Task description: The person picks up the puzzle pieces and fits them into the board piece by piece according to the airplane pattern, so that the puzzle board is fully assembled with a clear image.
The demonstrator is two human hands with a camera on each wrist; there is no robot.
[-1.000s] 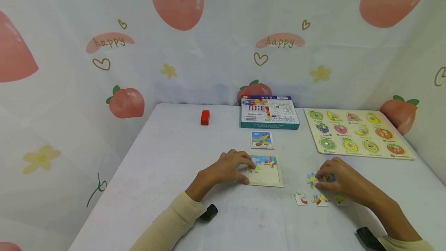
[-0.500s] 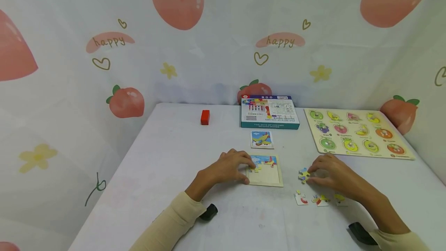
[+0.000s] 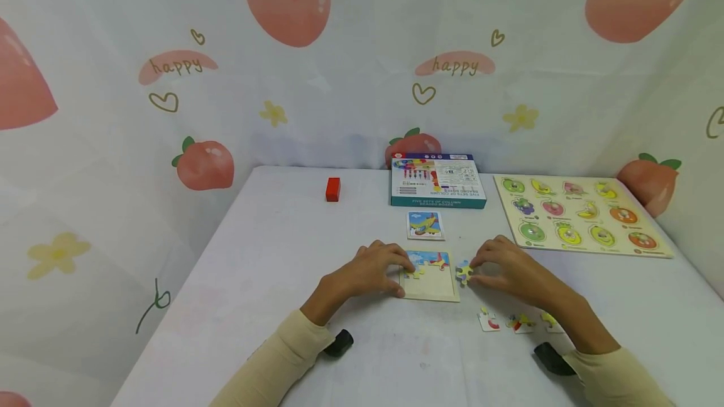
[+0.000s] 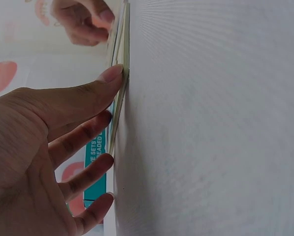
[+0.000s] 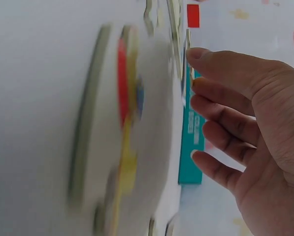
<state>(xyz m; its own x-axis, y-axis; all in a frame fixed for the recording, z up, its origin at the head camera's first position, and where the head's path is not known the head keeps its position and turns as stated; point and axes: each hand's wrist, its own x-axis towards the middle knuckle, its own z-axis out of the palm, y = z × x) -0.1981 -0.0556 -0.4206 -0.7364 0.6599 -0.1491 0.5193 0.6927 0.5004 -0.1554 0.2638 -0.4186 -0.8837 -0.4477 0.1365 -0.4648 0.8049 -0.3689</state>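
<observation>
A square wooden puzzle tray (image 3: 438, 285) lies mid-table, with a few airplane-picture pieces fitted along its upper part. My left hand (image 3: 371, 272) holds the tray's left side, the thumb near its front corner and fingers farther back; in the left wrist view the thumb (image 4: 110, 74) sits on the tray's edge. Just off the tray's right edge, a blue and yellow jigsaw piece (image 3: 464, 274) is pinched between thumb and fingers of my right hand (image 3: 517, 273). Three loose stacks or pieces of jigsaw (image 3: 489, 321) lie in front of that hand; in the right wrist view they are blurred.
A small airplane picture (image 3: 425, 225) lies behind the tray. Farther back are a flat teal-edged box (image 3: 438, 184) and a red block (image 3: 333, 189). A fruit puzzle board (image 3: 577, 215) occupies the back right. A patterned cloth hangs behind the table.
My right hand has picked the blue and yellow jigsaw piece from the loose ones and carried it left to the tray's right edge. My left hand stays put.
</observation>
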